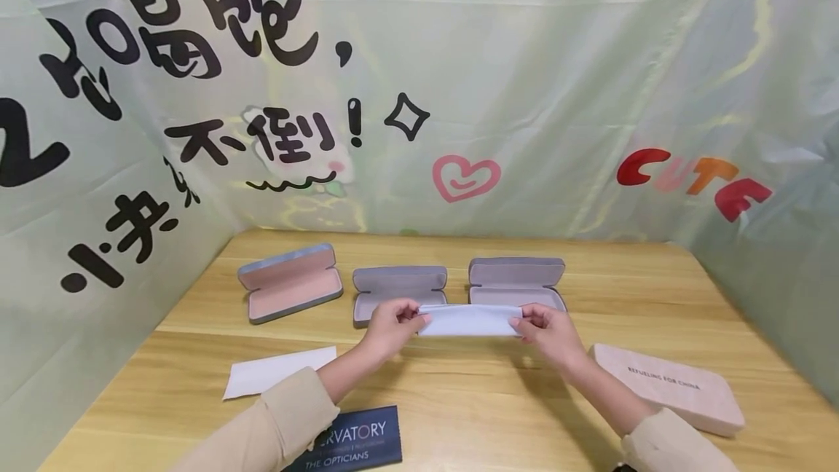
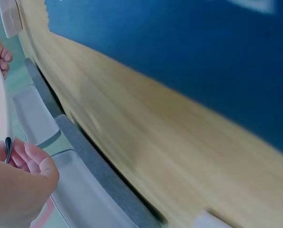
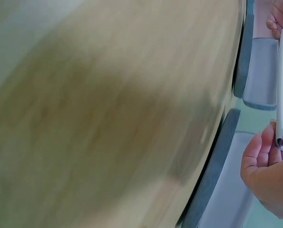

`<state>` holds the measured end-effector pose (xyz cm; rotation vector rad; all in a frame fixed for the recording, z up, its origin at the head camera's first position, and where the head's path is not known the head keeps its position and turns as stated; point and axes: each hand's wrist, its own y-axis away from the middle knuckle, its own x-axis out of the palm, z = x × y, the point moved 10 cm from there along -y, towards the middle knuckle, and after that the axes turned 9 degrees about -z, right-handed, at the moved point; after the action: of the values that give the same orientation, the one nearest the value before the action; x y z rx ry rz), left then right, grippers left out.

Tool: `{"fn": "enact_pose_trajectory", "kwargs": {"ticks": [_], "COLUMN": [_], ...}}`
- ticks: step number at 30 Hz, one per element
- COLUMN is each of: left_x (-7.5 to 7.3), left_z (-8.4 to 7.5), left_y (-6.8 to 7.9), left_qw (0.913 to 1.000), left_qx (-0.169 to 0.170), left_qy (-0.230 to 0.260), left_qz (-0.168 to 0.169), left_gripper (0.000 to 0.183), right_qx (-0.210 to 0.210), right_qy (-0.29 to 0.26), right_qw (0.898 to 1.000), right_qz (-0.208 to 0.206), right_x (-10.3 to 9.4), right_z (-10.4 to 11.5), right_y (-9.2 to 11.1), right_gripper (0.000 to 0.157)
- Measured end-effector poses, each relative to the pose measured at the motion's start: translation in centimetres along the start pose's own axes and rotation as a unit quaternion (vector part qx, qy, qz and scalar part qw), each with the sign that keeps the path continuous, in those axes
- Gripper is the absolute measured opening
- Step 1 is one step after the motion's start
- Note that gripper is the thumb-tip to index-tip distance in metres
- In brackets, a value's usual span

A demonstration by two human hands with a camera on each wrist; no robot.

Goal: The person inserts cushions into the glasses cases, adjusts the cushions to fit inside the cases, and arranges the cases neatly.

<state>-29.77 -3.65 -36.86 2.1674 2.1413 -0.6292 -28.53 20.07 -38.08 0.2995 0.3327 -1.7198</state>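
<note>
A folded glasses cloth [image 1: 469, 320], pale on the outside, is stretched level between both hands above the table. My left hand [image 1: 395, 328] pinches its left end between thumb and fingers. At the other end, my right hand [image 1: 549, 331] pinches it the same way. Dark inner layers show at the fold by the left hand [image 2: 24, 180] in the left wrist view. Behind the cloth stand two open grey glasses cases, the middle case [image 1: 400, 279] and the right case [image 1: 516, 273], their front parts partly hidden by hands and cloth.
An open glasses case with pink lining [image 1: 295, 290] stands at back left. A white folded cloth [image 1: 278, 370] lies near the left forearm, and a dark blue printed cloth [image 1: 367, 439] lies in front, partly under the sleeve. A closed pink case [image 1: 675, 388] lies at right. Printed fabric [image 1: 524, 93] encloses the table.
</note>
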Motion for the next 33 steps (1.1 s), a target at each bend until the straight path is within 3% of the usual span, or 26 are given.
{"fn": "enact_pose_trajectory", "kwargs": {"ticks": [2, 9, 18, 33], "left_x": [0.5, 2.6, 4.4, 6.8], "left_z": [-0.4, -0.1, -0.7, -0.1], "left_y": [-0.1, -0.9, -1.5, -3.5], "left_qw": [0.9999, 0.9985, 0.9973, 0.9914], "left_qx": [0.01, -0.053, -0.069, -0.116], "left_qy": [0.007, 0.014, 0.024, 0.045], "left_qz": [0.003, 0.002, 0.0, -0.041], "left_gripper": [0.017, 0.015, 0.016, 0.017], "right_qx": [-0.001, -0.012, -0.001, 0.008], "right_qy": [0.004, 0.027, 0.045, 0.028], "right_qw": [1.0, 1.0, 0.999, 0.999], "right_qz": [0.002, -0.002, -0.015, -0.038], "right_x": [-0.5, -2.4, -4.0, -6.0], "right_z": [-0.1, -0.2, -0.6, -1.9], "right_y": [-0.1, -0.7, -1.2, -3.1], "right_gripper": [0.018, 0.021, 0.025, 0.032]}}
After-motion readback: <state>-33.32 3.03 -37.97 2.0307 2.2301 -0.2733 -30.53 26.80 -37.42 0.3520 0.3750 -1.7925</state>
